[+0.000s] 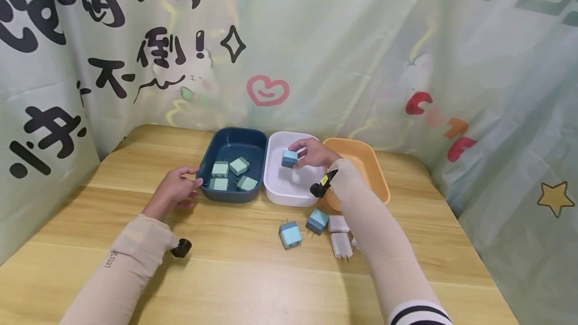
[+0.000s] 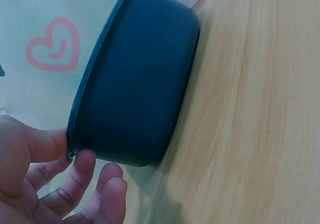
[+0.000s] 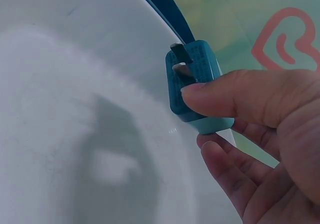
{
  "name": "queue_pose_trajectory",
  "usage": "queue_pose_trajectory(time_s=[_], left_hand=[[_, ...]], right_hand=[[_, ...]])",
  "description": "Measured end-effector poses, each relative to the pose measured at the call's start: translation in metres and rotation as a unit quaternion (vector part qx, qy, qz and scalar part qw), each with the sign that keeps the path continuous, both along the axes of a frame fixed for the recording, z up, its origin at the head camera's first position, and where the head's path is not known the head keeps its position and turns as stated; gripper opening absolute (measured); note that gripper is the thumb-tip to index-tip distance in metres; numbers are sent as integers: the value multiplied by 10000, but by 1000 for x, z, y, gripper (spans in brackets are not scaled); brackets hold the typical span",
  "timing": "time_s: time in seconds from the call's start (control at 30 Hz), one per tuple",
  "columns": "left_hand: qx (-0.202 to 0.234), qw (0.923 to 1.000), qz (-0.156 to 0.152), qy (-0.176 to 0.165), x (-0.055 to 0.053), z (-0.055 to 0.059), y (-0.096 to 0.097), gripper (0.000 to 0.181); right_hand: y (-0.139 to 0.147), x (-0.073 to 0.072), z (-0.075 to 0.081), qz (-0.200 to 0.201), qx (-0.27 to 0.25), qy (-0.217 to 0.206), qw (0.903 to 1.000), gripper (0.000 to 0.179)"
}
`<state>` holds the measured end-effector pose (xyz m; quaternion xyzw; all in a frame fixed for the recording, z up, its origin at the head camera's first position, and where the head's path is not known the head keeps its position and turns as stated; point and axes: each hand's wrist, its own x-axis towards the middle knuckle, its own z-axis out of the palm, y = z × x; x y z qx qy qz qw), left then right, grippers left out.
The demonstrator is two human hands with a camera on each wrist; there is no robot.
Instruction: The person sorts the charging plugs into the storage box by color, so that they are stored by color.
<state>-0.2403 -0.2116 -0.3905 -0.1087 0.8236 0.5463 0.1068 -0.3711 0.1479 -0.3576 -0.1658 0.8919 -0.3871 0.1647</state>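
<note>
My right hand (image 1: 316, 153) pinches a blue plug-in charger (image 1: 289, 158) over the white tray (image 1: 292, 199). Two metal prongs stick out of the charger (image 3: 192, 79) in the right wrist view, with the thumb on the prong face and fingers below. My left hand (image 1: 177, 188) pinches the rim of the dark blue tray (image 1: 230, 196) at its near left corner. In the left wrist view its thumb (image 2: 50, 145) lies at the rim, with the other fingers beside the outer wall. Several pale green chargers (image 1: 220, 169) lie inside the dark blue tray.
An orange tray (image 1: 384, 187) stands right of the white one, partly behind the right forearm. In front of the trays lie two blue chargers (image 1: 290, 234) and some white chargers (image 1: 341, 245), one partly hidden by the sleeve. A printed curtain (image 1: 343, 64) hangs behind the wooden table (image 1: 235, 275).
</note>
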Motion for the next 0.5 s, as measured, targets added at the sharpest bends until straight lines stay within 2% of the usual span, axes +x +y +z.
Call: queue_pose_trajectory(time_s=[0.3, 0.5], left_hand=[[6, 10000, 2, 4, 0, 0, 0, 53], [54, 10000, 5, 15, -1, -1, -1, 53]], right_hand=[[0, -1, -4, -174, -119, -165, 9996, 51], [0, 0, -5, -20, -395, -112, 9992, 55]])
